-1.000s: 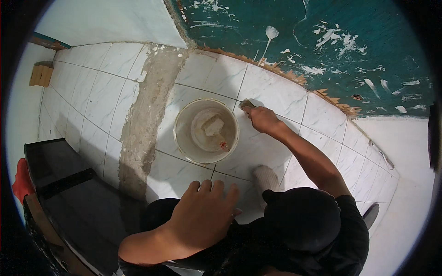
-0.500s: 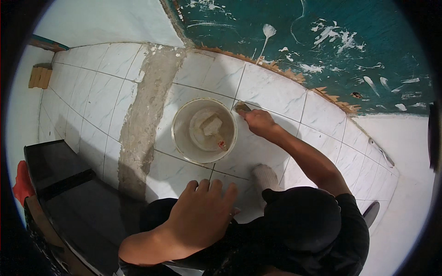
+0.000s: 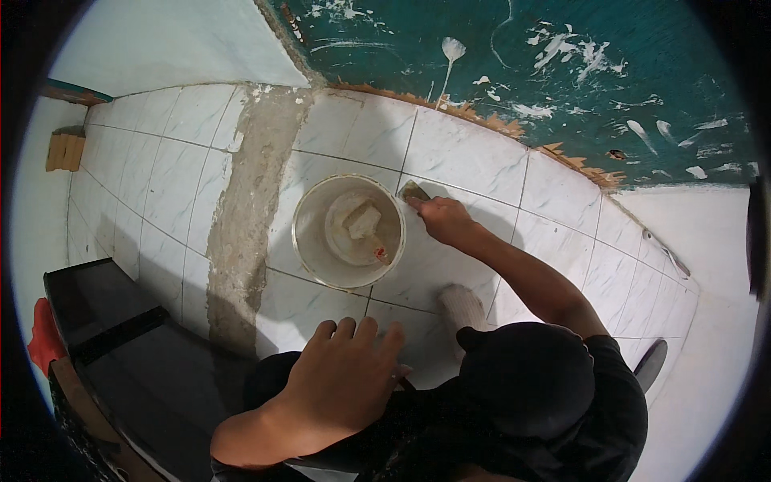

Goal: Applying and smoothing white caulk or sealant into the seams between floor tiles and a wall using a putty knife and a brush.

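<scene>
- Your right hand (image 3: 446, 220) pinches a flat tool (image 3: 413, 191) just above frame centre.
- Your left hand (image 3: 341, 376), lower centre, has its fingers loosely spread.
- The bucket (image 3: 312, 239) stands centre-left, beside the tool.

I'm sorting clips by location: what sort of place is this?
Probably an indoor room under renovation: a rough grey concrete-like strip divides the veined white floor tiles, a dark green, white-smeared panel borders them, and a round whitish bucket stands on the tiles.

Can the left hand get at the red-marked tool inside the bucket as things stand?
Probably yes: the left hand is near the open-topped bucket, nothing visible blocks the way, and the tool lies uncovered inside.
</scene>
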`<action>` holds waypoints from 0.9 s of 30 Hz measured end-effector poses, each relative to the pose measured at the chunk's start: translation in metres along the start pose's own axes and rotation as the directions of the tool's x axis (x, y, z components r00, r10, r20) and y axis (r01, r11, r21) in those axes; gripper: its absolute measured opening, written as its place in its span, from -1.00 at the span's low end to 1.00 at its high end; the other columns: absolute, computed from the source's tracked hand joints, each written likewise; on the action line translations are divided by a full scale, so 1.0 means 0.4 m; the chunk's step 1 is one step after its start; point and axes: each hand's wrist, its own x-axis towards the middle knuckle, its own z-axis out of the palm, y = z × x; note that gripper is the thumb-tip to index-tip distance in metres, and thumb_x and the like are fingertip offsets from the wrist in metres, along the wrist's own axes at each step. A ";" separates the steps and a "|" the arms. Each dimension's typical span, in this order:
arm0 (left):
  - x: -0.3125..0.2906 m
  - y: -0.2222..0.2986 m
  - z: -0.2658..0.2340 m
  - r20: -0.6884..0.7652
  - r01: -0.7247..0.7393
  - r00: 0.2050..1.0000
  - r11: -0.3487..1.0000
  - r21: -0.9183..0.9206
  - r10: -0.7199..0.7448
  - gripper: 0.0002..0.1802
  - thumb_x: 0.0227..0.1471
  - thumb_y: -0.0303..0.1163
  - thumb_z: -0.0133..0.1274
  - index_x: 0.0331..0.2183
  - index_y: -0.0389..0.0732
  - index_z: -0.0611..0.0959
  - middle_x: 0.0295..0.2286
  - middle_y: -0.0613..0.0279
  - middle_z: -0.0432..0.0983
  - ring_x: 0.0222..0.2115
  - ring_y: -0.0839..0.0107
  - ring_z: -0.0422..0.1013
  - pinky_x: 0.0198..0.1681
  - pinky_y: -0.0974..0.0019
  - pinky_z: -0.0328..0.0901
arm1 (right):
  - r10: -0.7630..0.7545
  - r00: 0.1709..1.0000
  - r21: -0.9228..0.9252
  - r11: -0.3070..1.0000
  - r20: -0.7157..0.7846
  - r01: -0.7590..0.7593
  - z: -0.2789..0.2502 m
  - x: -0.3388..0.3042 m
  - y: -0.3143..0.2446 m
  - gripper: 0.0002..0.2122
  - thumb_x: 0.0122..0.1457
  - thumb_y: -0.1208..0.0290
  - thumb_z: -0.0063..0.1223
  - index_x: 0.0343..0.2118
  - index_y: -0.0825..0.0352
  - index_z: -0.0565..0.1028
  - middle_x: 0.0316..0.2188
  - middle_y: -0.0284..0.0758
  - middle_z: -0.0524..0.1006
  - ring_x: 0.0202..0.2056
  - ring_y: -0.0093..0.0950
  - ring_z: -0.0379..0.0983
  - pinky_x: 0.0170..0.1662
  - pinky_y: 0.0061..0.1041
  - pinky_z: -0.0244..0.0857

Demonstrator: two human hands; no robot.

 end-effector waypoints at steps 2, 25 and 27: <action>0.000 -0.001 0.003 0.001 -0.001 1.000 1.000 0.005 0.001 -0.41 0.21 -0.15 0.15 0.12 -0.32 0.47 -0.14 -0.11 0.52 -0.14 0.01 0.51 0.02 0.07 0.33 | 0.002 1.000 0.036 0.999 -0.002 -0.002 -0.007 -0.013 -0.012 -0.59 0.22 0.52 -0.01 0.16 0.27 0.47 -0.32 -0.04 0.64 -0.21 -0.09 0.60 -0.14 -0.09 0.47; -0.003 -0.013 0.015 -0.094 -0.095 0.991 0.995 0.022 0.096 -0.44 0.18 -0.16 0.18 0.06 -0.34 0.47 -0.22 -0.10 0.53 -0.18 0.03 0.53 -0.04 0.08 0.38 | 0.192 0.979 0.170 0.965 0.075 -0.202 0.024 -0.020 -0.109 -0.68 0.27 0.51 -0.02 0.09 0.28 0.45 -0.40 0.04 0.62 -0.27 0.03 0.60 -0.18 0.04 0.44; -0.011 -0.017 0.022 -0.086 -0.066 0.994 0.998 0.013 0.067 -0.44 0.18 -0.16 0.19 0.06 -0.34 0.47 -0.22 -0.10 0.53 -0.17 0.04 0.53 -0.03 0.08 0.38 | 0.215 0.971 0.148 0.962 0.109 -0.230 0.030 -0.028 -0.113 -0.65 0.26 0.52 -0.01 0.12 0.28 0.44 -0.40 0.03 0.62 -0.27 0.02 0.61 -0.17 0.03 0.44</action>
